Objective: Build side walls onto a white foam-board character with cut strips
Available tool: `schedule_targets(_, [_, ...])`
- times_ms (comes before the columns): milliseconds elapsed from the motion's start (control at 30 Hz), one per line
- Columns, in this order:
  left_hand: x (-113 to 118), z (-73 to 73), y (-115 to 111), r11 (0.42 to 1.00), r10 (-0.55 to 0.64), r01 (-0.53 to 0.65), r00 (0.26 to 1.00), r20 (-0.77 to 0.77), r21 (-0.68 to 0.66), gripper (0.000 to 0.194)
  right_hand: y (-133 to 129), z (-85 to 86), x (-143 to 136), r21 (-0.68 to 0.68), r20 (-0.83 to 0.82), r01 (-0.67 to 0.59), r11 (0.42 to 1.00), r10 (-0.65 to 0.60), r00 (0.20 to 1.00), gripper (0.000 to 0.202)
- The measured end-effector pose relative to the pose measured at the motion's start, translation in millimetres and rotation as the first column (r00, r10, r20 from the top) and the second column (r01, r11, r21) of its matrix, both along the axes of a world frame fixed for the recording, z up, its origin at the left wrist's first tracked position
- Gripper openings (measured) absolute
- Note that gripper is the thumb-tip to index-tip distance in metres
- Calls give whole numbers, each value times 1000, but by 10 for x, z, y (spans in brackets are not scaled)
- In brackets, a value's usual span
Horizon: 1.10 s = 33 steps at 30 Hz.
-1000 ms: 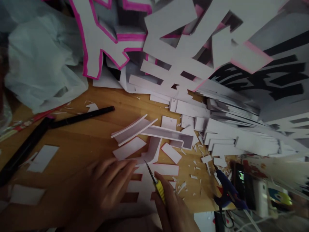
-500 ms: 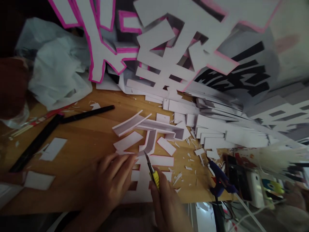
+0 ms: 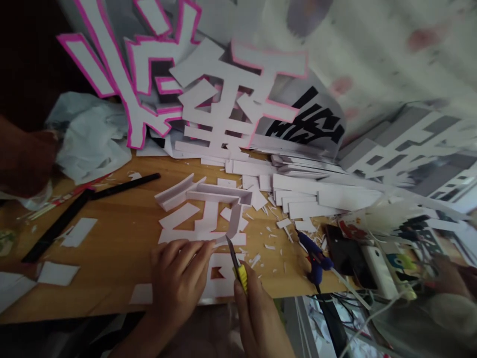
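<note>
Between the fingers of my left hand [image 3: 181, 273] is the end of a bent white strip [image 3: 234, 223], pinched low over the table. My right hand [image 3: 257, 308] is closed around a yellow utility knife [image 3: 241, 277], its dark blade out and the tip close to the strip's lower bend. Underneath lies a flat white cut-out character [image 3: 211, 214] with thin red edges, partly covered by my hands. Along its top stand raised white strips [image 3: 219, 191], set on edge like a wall. Whether the blade touches the strip I cannot tell.
A blue glue gun [image 3: 315, 256] lies right among paper scraps, beside a phone [image 3: 345, 251]. Stacked white strips [image 3: 298, 191] lie behind. Large pink-edged cut-out characters [image 3: 223, 99] stand at the back. Black markers [image 3: 59, 223] and a plastic bag [image 3: 89, 139] are at left.
The camera view has tilted up and shifted. Relative to the flat character, both hands, the strip and the knife have moved right. My grips on strip and knife look the same.
</note>
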State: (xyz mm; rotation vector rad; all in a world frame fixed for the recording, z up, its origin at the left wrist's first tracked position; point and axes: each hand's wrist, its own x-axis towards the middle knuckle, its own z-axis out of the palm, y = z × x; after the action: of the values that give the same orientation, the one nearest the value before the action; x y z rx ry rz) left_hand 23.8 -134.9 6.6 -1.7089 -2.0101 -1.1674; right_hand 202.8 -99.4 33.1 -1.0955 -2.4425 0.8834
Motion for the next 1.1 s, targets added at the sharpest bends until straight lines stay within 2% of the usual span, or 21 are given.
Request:
schedule_targets(333, [304,120,300,997,-68,72,992,-110,32,14,53,-83,335,-7,-44,108,994,-108,993,42])
schedule_targets(467, [398,131,457,991,-122,128,978,-170,24,13,127,-80,403,-35,-72,171,985,-173,982,39])
schedule_targets(600, [527,100,621,987,-157,160,976,-154,7,11,214,-125,468,-66,-44,234,970,-237,971,34])
schedule_targets(733, [653,-61,802,978,-208,204,964,-167,-41,13,345,-204,508,-59,170,323,945,-309,936,23])
schedule_targets(833, [715,-241,922,969,-246,237,949,-197,-66,15,466,-278,500,-49,413,355,933,-305,858,16])
schedule_targets(933, [751,-379,996,966,-257,248,946,-195,-71,16,572,-331,466,-19,560,342,940,-273,782,20])
schedule_targets(1100, [783,-416,1023,972,-233,223,957,-174,-77,14,657,-333,424,-59,652,314,948,-202,731,27])
